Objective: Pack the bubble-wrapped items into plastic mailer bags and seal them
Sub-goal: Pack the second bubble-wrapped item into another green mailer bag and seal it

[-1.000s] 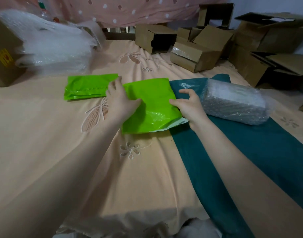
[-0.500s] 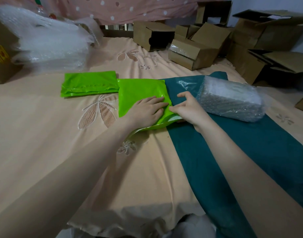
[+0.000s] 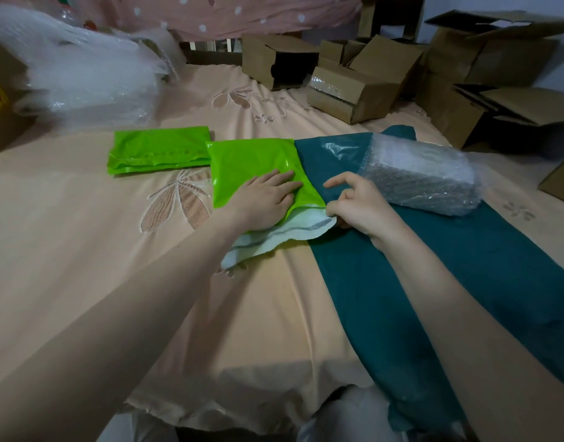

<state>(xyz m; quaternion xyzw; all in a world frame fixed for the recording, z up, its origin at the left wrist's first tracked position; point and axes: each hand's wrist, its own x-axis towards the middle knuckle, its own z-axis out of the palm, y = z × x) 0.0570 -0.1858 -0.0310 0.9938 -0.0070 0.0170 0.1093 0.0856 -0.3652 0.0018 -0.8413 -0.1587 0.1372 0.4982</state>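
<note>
Centre frame: left hand (image 3: 268,199) pressed flat on green mailer bag (image 3: 252,164). Right hand (image 3: 357,205) pinches its white flap (image 3: 287,234). Second green bag (image 3: 159,153) left of it; bubble-wrapped item (image 3: 424,177) right, on teal cloth (image 3: 402,282). Cardboard boxes (image 3: 354,94) upper right.

No text can be read; the cardboard box's (image 3: 0,100) yellow label is illegible.

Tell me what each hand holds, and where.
Right hand pinches the green mailer bag's white flap corner; left hand presses flat on it.
</note>
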